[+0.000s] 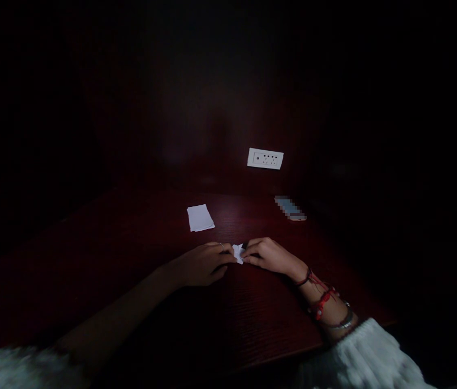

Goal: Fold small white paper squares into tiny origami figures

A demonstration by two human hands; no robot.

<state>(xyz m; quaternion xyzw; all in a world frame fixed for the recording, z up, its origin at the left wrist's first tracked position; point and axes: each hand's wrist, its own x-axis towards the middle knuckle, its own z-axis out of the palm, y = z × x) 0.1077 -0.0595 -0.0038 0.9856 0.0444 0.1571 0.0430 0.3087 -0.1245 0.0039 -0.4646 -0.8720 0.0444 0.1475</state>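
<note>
A small piece of folded white paper (238, 253) lies on the dark red table between my hands, with creases and pointed corners showing. At its left edge, my left hand (207, 263) holds it down with the fingertips; a ring is on one finger. From the other side my right hand (267, 254) grips the paper's right part, fingers bent and hiding some of it. Red cord bracelets (324, 302) and a metal bangle circle my right wrist.
A small stack of white paper sheets (200, 218) lies beyond my left hand. Farther right is a flat, pixelated object (290, 208), perhaps a phone. A white socket plate (265, 159) is on the wall behind the table (151, 221). The surroundings are very dark.
</note>
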